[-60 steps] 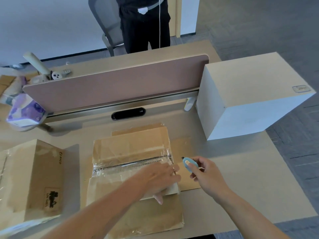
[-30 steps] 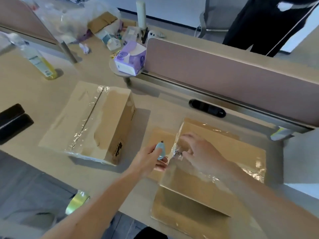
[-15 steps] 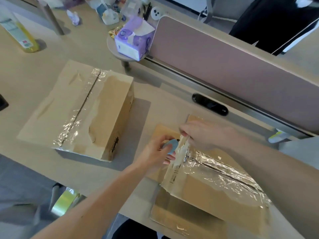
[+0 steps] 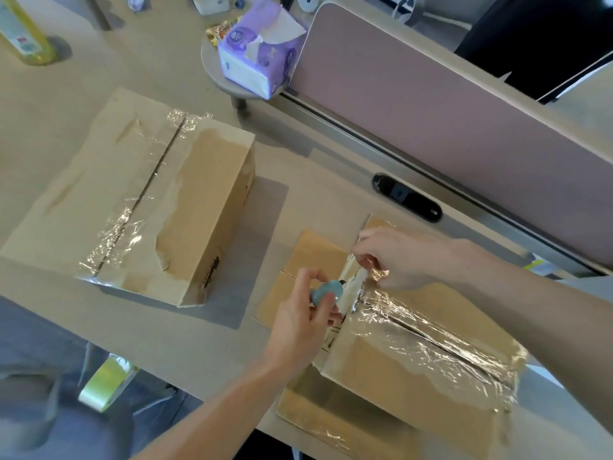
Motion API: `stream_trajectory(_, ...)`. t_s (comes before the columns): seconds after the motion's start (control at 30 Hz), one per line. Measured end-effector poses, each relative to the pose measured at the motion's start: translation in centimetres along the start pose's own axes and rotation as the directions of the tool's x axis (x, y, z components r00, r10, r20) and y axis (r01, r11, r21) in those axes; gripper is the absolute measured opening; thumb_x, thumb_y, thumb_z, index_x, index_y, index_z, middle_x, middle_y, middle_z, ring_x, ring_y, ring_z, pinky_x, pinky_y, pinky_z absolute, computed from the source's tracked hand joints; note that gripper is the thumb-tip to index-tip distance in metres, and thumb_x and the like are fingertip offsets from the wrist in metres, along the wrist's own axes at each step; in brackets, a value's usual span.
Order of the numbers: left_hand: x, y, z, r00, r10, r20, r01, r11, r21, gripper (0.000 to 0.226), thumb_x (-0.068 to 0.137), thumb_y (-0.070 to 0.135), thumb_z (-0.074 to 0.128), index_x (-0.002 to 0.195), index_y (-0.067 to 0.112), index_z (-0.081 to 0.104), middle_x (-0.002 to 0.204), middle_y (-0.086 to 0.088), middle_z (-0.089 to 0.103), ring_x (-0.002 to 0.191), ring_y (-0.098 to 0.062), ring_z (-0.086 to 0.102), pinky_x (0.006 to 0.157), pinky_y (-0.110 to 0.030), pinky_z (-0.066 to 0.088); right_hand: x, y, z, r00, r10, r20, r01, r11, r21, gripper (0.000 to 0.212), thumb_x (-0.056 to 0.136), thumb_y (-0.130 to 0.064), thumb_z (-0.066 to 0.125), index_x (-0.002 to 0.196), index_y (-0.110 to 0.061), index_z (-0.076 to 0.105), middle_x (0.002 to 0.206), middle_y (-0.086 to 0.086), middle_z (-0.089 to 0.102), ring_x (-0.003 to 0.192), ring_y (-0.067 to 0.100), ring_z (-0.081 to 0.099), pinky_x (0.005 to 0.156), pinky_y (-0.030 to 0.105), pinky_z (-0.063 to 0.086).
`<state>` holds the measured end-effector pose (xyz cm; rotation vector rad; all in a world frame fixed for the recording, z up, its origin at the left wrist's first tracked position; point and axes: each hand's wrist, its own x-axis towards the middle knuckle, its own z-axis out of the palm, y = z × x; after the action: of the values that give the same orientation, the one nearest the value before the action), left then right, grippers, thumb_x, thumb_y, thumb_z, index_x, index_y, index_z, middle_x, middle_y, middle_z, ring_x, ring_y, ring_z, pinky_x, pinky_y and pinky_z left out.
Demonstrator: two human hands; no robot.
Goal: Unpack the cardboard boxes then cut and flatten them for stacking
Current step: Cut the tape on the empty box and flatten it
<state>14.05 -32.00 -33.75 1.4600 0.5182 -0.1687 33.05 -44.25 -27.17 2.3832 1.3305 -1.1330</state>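
A taped cardboard box (image 4: pixel 414 366) lies on a flattened sheet of cardboard (image 4: pixel 311 254) at the desk's near edge. Clear tape covers its centre seam. My left hand (image 4: pixel 298 327) grips a small blue cutter (image 4: pixel 323 290) at the seam's left end, its tip against the tape. My right hand (image 4: pixel 398 257) reaches in from the right and pinches a loose strip of tape (image 4: pixel 356 283) at that same end. A second taped box (image 4: pixel 185 200) stands closed to the left.
A pink desk partition (image 4: pixel 431 104) runs behind the boxes, with a black oval fitting (image 4: pixel 408 197) at its foot. A purple tissue pack (image 4: pixel 255 51) and a yellow bottle (image 4: pixel 20 31) sit farther back. A person in black (image 4: pixel 537 34) stands beyond. A green tape roll (image 4: pixel 106 383) shows below the desk edge.
The view swung left. The cutter went from my right hand to my left and from the seam's right end to its left end. My right hand took hold of the tape there.
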Motion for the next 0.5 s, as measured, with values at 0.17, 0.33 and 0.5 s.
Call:
stream_trajectory(0.17,2.1,0.1,0.2,0.999,-0.017,0.047,0.015,0.999,0.04,0.013,0.106,0.027,0.053,0.117,0.034,0.053,0.088,0.004,0.072,0.079,-0.012,0.075,0.075,-0.04,0.063,0.2,0.1,-0.2,1.0,-0.014,0.011,0.014,1.0,-0.006,0.034,0.081,-0.026,0.074,0.072,-0.032,0.041,0.087,-0.012,0.044,0.084,0.017,0.053,0.075,0.043,0.054)
stream_trajectory(0.33,3.5,0.2,0.3,0.993,-0.011,0.115,0.002,0.997,0.077,0.016,0.103,0.023,0.055,0.111,0.036,0.061,0.093,0.006,0.072,0.08,-0.012,0.074,0.08,-0.05,0.061,0.5,0.2,-0.3,0.999,-0.041,0.019,0.041,0.999,-0.008,0.018,0.083,-0.018,0.066,0.076,-0.024,0.05,0.085,-0.008,0.046,0.084,0.019,0.052,0.076,0.042,0.051)
stream_trajectory(0.5,4.2,0.2,0.5,0.986,0.025,0.165,-0.043,0.994,0.101,0.018,0.103,0.023,0.055,0.115,0.035,0.061,0.101,0.006,0.072,0.084,-0.01,0.075,0.082,-0.051,0.06,0.7,0.2,-0.4,0.999,-0.029,0.043,0.03,0.999,-0.029,0.015,0.09,-0.022,0.061,0.078,-0.018,0.052,0.089,-0.003,0.05,0.085,0.023,0.055,0.076,0.044,0.052)
